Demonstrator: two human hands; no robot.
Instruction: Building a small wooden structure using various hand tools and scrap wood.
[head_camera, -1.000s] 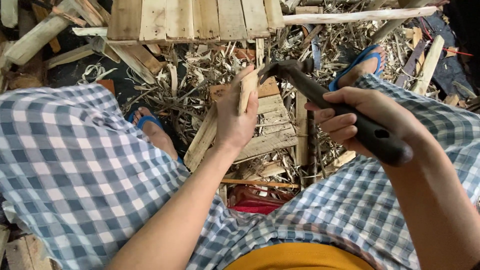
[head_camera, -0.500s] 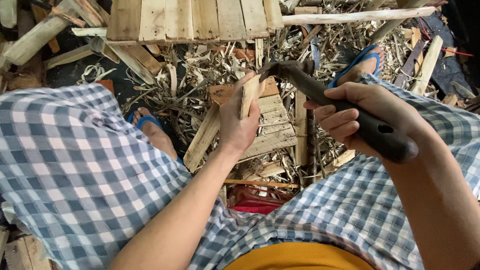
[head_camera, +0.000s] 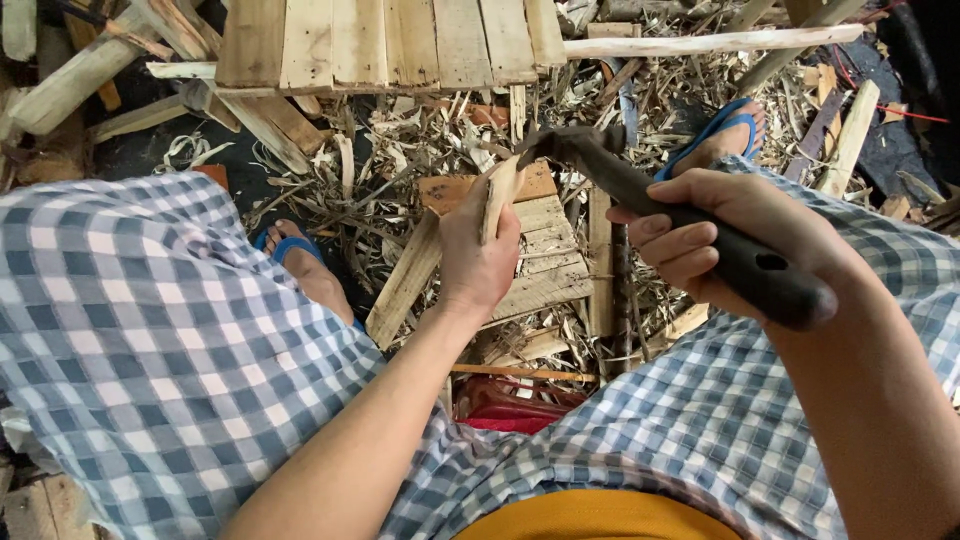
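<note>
Hands, blade and a stick of pale wood

Left hand is wrapped around a short, pale, split wooden stick, fingers clamped on its lower part, so that the stick stands nearly upright with its upper end free above the thumb. Right hand grips the thick dark handle of a dark, curved chopping knife, all fingers closed tight around it; the handle's rounded butt juts out past the palm toward the right knee. The blade's hooked tip meets the top of the stick, touching it or just beside it; which one cannot be told.

Below both hands lies a small chopping block of pale nailed planks, ringed by a litter of wood shavings and splinters on dark ground. Blue-and-white checked trousers cover both knees, and each foot wears a blue flip-flop. A larger slatted wooden pallet sits at the far edge, and a red plastic object shows between the legs.
</note>
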